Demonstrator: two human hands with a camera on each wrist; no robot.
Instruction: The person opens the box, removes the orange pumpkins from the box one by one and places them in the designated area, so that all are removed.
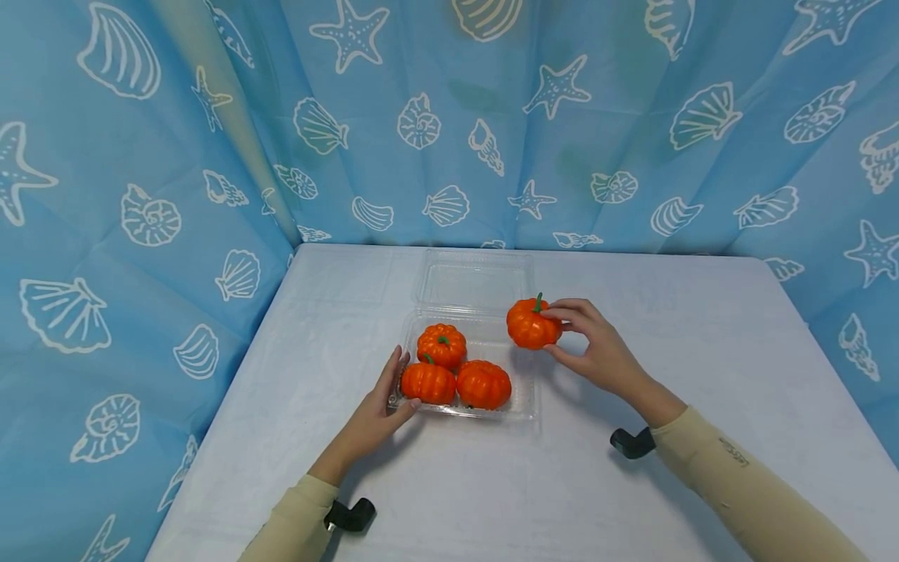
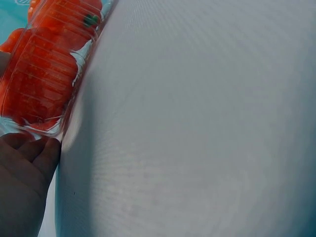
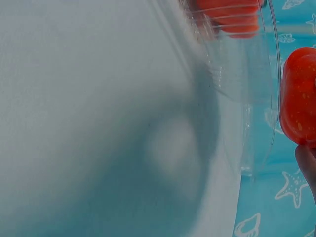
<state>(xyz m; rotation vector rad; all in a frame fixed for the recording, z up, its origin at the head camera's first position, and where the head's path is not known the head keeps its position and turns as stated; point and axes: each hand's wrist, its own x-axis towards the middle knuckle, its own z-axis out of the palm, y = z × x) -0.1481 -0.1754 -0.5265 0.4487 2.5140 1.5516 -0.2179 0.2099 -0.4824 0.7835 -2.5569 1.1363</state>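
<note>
A clear plastic clamshell box [image 1: 523,402] lies on the table with its lid [image 1: 477,281] folded back. Three small orange pumpkins sit in its left part: one at the back [image 1: 441,346], one at front left [image 1: 428,383] and one at front right [image 1: 484,384]. At the box's front left corner, my left hand [image 1: 375,417] holds the wall between thumb and fingers. Above the box's right edge, a fourth pumpkin [image 1: 530,324] with a green stem is pinched by my right hand [image 1: 593,351]. The right wrist view shows that pumpkin [image 3: 298,98] only in part.
A white cloth covers the table [image 1: 702,328]. Blue curtains [image 1: 435,156] with white shells and starfish hang behind it and along the left side. Black wrist mounts [image 1: 632,442] stick out from both sleeves.
</note>
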